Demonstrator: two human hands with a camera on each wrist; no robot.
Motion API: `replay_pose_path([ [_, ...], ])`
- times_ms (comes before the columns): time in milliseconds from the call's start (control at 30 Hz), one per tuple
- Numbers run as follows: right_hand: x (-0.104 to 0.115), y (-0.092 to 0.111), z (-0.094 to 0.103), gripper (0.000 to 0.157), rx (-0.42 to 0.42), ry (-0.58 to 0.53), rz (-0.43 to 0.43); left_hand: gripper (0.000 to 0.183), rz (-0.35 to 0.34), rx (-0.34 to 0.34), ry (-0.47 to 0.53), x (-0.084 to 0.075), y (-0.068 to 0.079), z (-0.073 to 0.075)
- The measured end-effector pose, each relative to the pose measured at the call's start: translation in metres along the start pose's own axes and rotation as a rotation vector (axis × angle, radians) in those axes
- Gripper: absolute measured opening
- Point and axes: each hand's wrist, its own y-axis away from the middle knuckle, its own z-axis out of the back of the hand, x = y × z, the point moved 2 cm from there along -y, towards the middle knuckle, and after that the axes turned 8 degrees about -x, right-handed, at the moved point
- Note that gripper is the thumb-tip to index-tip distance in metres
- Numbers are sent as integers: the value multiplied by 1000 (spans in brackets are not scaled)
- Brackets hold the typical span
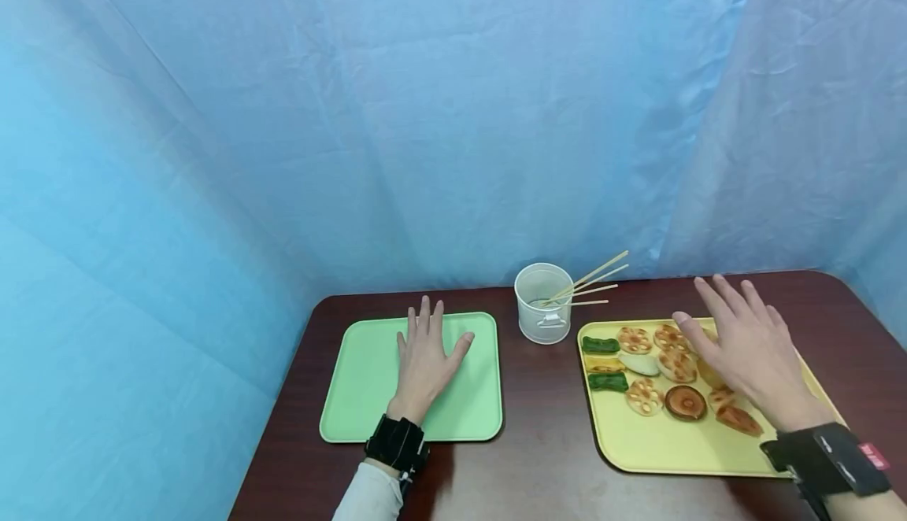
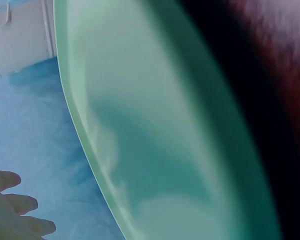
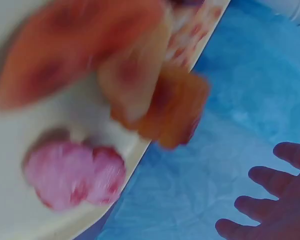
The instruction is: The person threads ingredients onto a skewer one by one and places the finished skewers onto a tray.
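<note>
My left hand [image 1: 423, 363] is spread over the light green tray [image 1: 347, 403], fingers straight and nothing held. In the left wrist view its fingertips [image 2: 22, 203] show at the lower left, beyond the tray's rim. Over the yellow tray [image 1: 652, 448] hovers my right hand [image 1: 758, 352], also spread and holding nothing. It hides part of the food pieces there. Those in sight include lotus root slices [image 1: 644, 397], a brown mushroom cap [image 1: 685, 403], green pepper pieces [image 1: 601, 345] and a browned piece [image 1: 738, 419]. A pink piece [image 3: 72, 175] shows in the right wrist view.
Between the trays, towards the back, stands a white bucket [image 1: 542, 326] with several thin wooden skewers [image 1: 602, 274] leaning out to the right. Everything is on a dark brown table [image 1: 538, 426]. Blue cloth [image 1: 453, 127] hangs behind and at the sides.
</note>
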Motion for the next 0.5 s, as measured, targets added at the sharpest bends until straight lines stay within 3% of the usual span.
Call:
replay_pose_path([
  [200,29,9,-1,67,-110,-85,54,81,4,-16,47,-8,6,-3],
  [500,82,12,2,57,-81,-192,25,73,-8,-57,175,-21,10,-4],
])
